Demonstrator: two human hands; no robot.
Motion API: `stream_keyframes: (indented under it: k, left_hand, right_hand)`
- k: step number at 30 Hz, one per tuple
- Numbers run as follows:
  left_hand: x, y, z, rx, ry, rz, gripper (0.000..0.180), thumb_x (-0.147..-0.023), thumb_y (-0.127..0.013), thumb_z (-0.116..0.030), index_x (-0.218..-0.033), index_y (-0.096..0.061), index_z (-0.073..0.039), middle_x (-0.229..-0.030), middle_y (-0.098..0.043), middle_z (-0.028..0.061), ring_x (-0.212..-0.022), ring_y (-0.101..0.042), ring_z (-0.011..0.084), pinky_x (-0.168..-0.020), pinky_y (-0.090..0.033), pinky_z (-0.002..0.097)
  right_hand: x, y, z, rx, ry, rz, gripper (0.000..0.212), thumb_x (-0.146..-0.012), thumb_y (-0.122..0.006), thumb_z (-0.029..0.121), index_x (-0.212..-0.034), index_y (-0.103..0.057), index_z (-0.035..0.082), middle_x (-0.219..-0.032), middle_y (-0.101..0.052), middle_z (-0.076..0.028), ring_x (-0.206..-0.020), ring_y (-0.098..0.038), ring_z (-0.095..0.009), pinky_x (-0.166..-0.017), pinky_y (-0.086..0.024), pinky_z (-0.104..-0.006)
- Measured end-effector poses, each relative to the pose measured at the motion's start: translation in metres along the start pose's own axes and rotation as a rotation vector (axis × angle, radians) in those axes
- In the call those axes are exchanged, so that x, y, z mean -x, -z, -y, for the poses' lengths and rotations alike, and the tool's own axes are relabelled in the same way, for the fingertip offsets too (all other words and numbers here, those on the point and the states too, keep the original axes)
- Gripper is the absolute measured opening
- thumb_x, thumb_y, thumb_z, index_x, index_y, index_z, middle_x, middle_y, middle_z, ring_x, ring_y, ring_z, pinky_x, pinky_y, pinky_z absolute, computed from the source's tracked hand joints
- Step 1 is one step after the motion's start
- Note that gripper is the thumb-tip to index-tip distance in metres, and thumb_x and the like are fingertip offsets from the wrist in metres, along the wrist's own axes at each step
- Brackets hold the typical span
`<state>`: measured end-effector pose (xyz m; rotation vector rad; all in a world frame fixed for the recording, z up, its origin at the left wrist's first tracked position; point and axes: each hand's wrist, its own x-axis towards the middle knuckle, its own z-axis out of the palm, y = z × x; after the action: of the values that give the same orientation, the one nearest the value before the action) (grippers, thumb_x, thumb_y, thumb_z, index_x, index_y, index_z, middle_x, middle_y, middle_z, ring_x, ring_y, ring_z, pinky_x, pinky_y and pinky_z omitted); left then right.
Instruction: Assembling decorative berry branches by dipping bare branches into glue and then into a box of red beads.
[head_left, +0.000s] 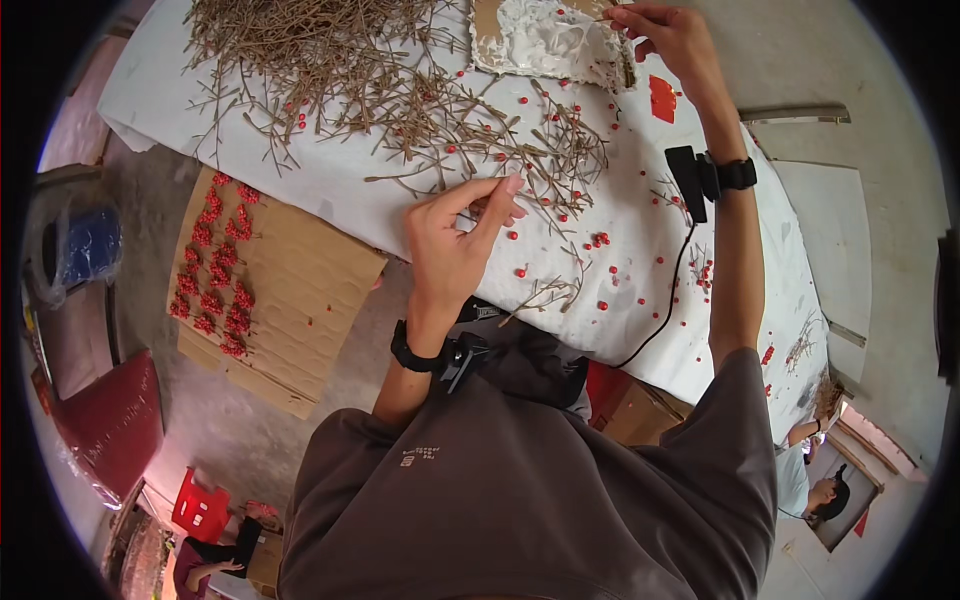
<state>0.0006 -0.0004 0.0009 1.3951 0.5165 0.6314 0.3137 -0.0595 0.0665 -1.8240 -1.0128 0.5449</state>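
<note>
My left hand is closed in a pinch above the near edge of the white-covered table. Whatever its fingertips hold, if anything, is too small to make out. Just beyond it lie loose brown twigs, dotted with small red berries. At the far side, my right hand reaches over the right edge of a board smeared with white paste. Thumb and forefinger are pinched on what looks like a thin brown twig, its tip over the paste.
A large heap of twigs covers the table's far left. Red berry clusters lie in rows on cardboard at left. A red patch sits beside the board. A black cable runs from my right wrist. Another person is at far right.
</note>
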Motion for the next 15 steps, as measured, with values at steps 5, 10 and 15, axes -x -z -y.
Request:
stream_keyframes:
  k: [5, 10, 15]
  left_hand:
    - [0.001, 0.001, 0.001, 0.003, 0.011, -0.013, 0.015, -0.091, -0.066, -0.008, -0.095, -0.071, 0.005, -0.072, -0.071, 0.0071, -0.066, -0.066, 0.0087, -0.059, -0.05, 0.0214]
    - [0.002, 0.004, 0.0, 0.006, 0.031, -0.027, 0.015, -0.091, -0.066, -0.008, -0.094, -0.071, 0.005, -0.072, -0.071, 0.0071, -0.065, -0.066, 0.0083, -0.059, -0.05, 0.0214]
    - [0.0, 0.001, 0.0, 0.015, 0.02, -0.014, 0.015, -0.091, -0.066, -0.008, -0.095, -0.071, 0.005, -0.072, -0.071, 0.007, -0.064, -0.065, 0.008, -0.058, -0.049, 0.0212]
  right_hand:
    - [-0.002, -0.019, 0.009, 0.405, -0.14, -0.132, 0.018, -0.088, -0.066, 0.011, -0.093, -0.073, -0.005, -0.075, -0.07, -0.009, -0.06, -0.062, -0.012, -0.05, -0.05, -0.0318]
    - [-0.006, -0.038, 0.03, 0.471, -0.112, -0.093, 0.015, -0.085, -0.066, 0.007, -0.089, -0.072, -0.006, -0.071, -0.069, -0.012, -0.059, -0.062, -0.019, -0.053, -0.05, -0.0331]
    - [-0.009, -0.031, 0.028, 0.694, 0.227, 0.065, 0.013, -0.081, -0.066, 0.005, -0.088, -0.07, -0.005, -0.078, -0.068, -0.015, -0.065, -0.064, -0.029, -0.062, -0.052, -0.0347]
